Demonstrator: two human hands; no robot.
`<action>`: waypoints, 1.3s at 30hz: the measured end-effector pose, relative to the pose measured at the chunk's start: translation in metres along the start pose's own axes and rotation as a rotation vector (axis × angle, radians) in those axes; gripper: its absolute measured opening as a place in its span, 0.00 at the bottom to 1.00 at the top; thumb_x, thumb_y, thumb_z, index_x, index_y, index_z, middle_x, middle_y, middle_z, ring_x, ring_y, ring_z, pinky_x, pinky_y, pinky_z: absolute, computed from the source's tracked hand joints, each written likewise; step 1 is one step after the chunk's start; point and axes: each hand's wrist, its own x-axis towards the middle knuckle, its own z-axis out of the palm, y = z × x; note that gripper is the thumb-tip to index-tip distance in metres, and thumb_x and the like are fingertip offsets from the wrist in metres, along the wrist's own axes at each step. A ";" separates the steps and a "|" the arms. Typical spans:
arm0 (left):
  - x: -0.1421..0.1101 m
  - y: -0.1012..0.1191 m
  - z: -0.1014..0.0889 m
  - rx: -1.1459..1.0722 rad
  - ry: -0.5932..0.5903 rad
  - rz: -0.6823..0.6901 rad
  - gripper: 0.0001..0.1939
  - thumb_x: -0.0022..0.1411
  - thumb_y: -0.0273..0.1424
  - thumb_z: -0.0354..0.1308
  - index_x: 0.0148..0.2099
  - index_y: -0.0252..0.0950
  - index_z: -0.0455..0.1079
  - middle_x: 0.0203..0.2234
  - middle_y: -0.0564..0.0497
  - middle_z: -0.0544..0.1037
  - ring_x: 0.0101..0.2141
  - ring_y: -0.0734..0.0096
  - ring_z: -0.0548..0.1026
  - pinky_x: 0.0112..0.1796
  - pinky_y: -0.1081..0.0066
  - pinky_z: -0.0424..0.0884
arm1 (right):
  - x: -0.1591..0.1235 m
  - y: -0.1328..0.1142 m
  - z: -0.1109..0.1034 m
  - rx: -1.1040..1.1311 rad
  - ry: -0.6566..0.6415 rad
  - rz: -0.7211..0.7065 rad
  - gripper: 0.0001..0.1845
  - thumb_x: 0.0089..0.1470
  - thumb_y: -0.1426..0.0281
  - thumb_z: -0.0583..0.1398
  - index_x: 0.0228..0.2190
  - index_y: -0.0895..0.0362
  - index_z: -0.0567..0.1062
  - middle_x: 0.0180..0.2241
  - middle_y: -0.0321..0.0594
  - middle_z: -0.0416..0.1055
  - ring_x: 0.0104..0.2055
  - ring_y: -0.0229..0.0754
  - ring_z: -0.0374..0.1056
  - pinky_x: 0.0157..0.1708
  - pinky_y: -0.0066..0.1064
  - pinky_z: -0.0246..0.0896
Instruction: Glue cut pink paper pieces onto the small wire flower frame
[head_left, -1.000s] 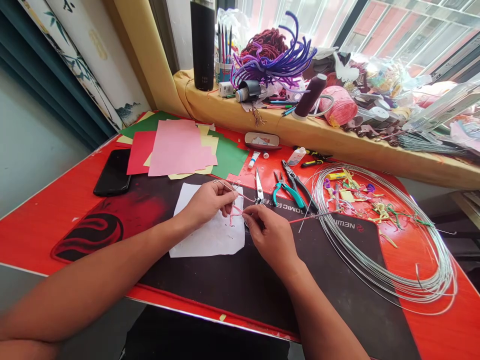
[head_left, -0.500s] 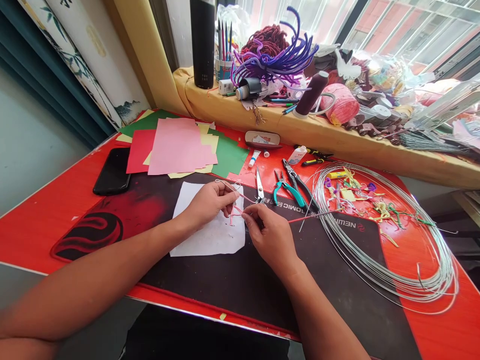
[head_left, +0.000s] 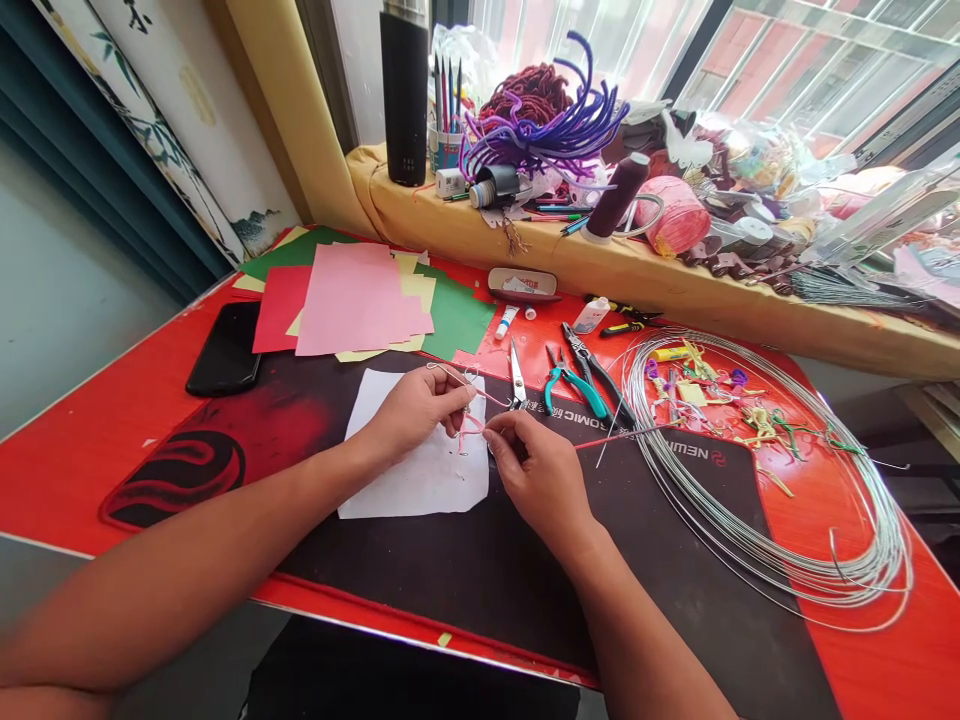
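A person's left hand [head_left: 421, 405] and right hand [head_left: 546, 470] are bare, as are the forearms [head_left: 225, 540] behind them; below the hands shows plain black cloth [head_left: 405, 675] (apparently clothing, its cut too dark to read).

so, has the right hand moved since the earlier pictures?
No, not visibly. Judged against the scissors, the right hand sits in the same place, just below them in view; the slight drift is shared by the whole picture.
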 end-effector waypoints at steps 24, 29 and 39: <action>-0.001 -0.003 0.001 -0.009 -0.004 -0.002 0.17 0.56 0.41 0.74 0.36 0.35 0.74 0.21 0.56 0.75 0.19 0.75 0.73 0.22 0.73 0.71 | -0.001 0.001 0.002 -0.012 0.004 -0.012 0.06 0.68 0.66 0.61 0.39 0.52 0.79 0.30 0.37 0.81 0.28 0.43 0.73 0.30 0.31 0.62; -0.001 -0.002 0.002 -0.011 0.000 0.002 0.17 0.56 0.41 0.74 0.35 0.35 0.74 0.22 0.55 0.76 0.19 0.75 0.73 0.22 0.73 0.71 | -0.001 0.001 0.001 -0.043 -0.002 -0.013 0.05 0.67 0.66 0.62 0.39 0.52 0.79 0.29 0.36 0.79 0.26 0.42 0.71 0.29 0.31 0.61; -0.001 -0.003 0.003 -0.012 0.014 0.013 0.16 0.56 0.40 0.74 0.35 0.35 0.74 0.22 0.55 0.76 0.19 0.75 0.73 0.23 0.73 0.71 | -0.001 0.001 0.004 -0.034 0.007 -0.010 0.04 0.66 0.67 0.62 0.38 0.52 0.78 0.28 0.35 0.77 0.27 0.42 0.70 0.30 0.31 0.60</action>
